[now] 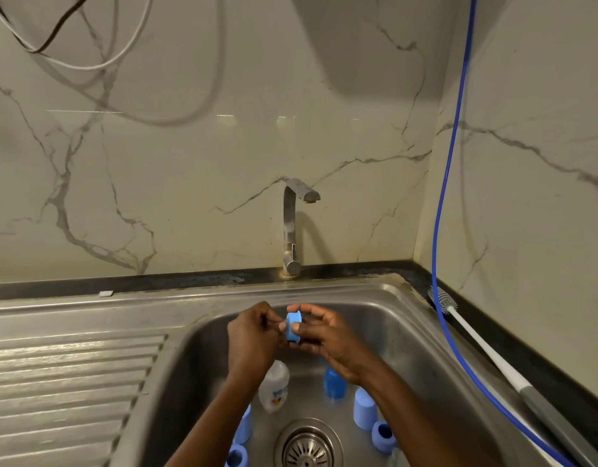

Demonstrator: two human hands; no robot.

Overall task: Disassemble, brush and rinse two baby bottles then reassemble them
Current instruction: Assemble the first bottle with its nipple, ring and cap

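Over the steel sink (408, 318) my right hand (327, 338) grips a blue screw ring (294, 326) between thumb and fingers. My left hand (253, 335) has its fingertips pinched at the ring's left opening; what they hold is hidden. On the sink floor lies a clear bottle body (274, 387) with a printed label. Around it are blue parts: a dark blue cap (334, 384), a light blue cap (365, 411), a blue ring (384, 436) at the right, another light blue cap (245, 428) and a ring (237, 456) at the left.
A bottle brush (442, 299) with a white handle lies on the dark counter right of the sink. The tap (292, 227) stands behind the sink, no water running. A blue hose (449, 183) hangs down the right wall. The drainboard (65, 382) lies left; the drain (307, 448) is near.
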